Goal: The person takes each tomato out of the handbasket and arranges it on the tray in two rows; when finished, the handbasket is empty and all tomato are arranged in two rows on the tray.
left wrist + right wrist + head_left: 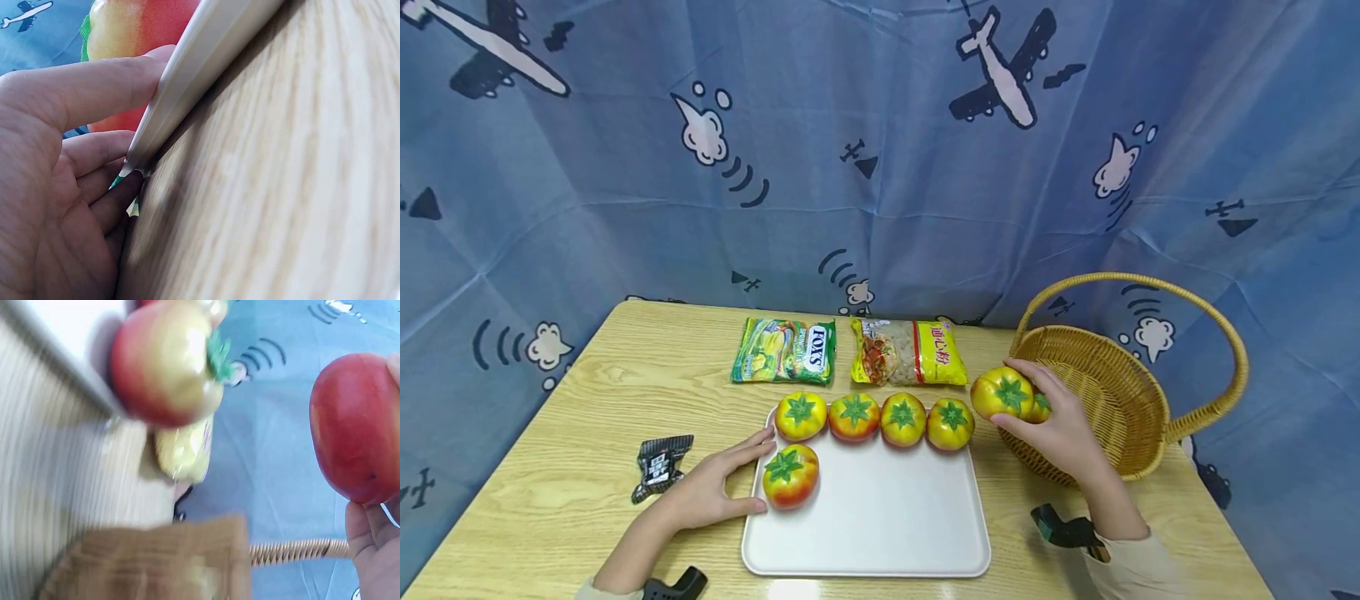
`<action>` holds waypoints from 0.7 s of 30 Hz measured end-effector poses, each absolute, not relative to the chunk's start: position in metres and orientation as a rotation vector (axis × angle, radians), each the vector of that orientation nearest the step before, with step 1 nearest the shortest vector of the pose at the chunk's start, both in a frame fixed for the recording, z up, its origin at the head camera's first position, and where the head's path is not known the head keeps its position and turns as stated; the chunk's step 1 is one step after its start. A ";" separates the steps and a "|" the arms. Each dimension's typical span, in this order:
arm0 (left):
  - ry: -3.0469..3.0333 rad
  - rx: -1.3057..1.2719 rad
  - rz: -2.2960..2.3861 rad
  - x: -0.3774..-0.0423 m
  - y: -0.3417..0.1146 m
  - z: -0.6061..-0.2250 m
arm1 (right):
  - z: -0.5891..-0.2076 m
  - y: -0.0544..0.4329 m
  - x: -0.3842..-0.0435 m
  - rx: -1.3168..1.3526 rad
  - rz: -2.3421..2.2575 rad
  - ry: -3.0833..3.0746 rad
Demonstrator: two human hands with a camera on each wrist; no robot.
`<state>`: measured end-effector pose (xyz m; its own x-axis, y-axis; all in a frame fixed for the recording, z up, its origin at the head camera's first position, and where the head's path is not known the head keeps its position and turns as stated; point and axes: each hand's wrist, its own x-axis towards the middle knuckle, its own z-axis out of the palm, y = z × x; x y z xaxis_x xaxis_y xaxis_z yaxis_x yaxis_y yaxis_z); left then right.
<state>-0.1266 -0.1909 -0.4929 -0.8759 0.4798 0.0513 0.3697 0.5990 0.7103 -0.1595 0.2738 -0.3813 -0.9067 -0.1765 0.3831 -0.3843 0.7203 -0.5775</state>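
My right hand grips a yellow-red tomato with a green star-shaped top, beside the left rim of a wicker basket. In the right wrist view the held tomato shows its red underside. Part of another tomato shows behind it, mostly hidden by hand and fruit. At the white tray's left edge, my left hand rests with thumb and fingertips touching the rim. Several tomatoes line the tray's far edge, and one more tomato sits near the left hand.
Behind the tray lie a green FOX'S candy bag and a yellow pasta bag. A small black wrapped packet is left of the left hand. The basket's tall handle arches up at the right. A blue curtain hangs behind the table.
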 end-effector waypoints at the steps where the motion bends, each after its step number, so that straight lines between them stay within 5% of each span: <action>1: 2.679 0.720 1.138 -0.127 -0.191 -0.493 | -0.382 0.270 -0.160 0.459 1.005 -2.613; 21: 2.702 0.744 1.120 -0.126 -0.191 -0.493 | -0.396 0.190 -0.147 0.697 1.303 -2.572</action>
<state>-0.1263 -0.1910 -0.4926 -0.8713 0.4854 0.0715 0.3937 0.6047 0.6923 -0.1472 0.1898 -0.3957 -0.8751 -0.3281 0.3558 -0.4810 0.5075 -0.7149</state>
